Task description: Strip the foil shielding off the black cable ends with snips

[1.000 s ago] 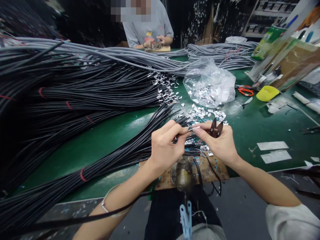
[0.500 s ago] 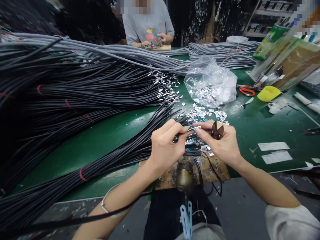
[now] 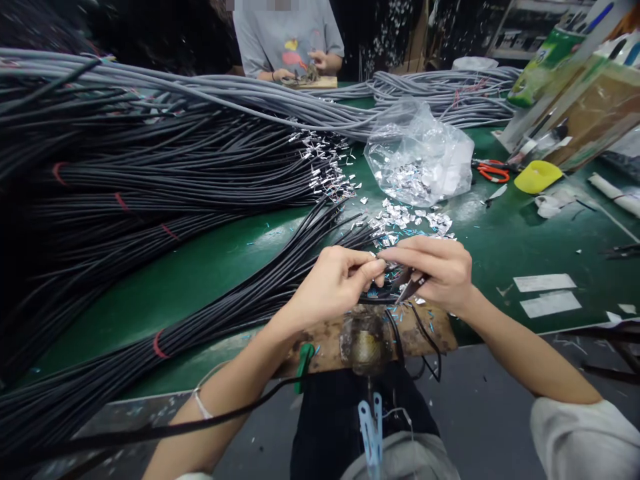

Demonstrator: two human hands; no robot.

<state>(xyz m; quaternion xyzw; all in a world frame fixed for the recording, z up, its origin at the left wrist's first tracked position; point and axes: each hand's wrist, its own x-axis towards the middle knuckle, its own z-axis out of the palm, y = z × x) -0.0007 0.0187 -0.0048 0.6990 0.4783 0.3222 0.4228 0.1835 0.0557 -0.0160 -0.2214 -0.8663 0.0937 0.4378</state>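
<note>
The left hand [image 3: 339, 279] and right hand [image 3: 444, 268] meet fingertip to fingertip in narrow pinches; a silvery cable end [image 3: 373, 255], mostly hidden, lies between them; the right hand also holds dark snips [image 3: 412, 288], tips angled down-left.

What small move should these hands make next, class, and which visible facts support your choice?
I would probably ease the right hand slightly away from the left hand. Their fingertips meet, largely hiding whatever they pinch, and the right hand also holds dark snips, tips pointing downward close by; parting would likely show the pinched piece clearly.
</note>
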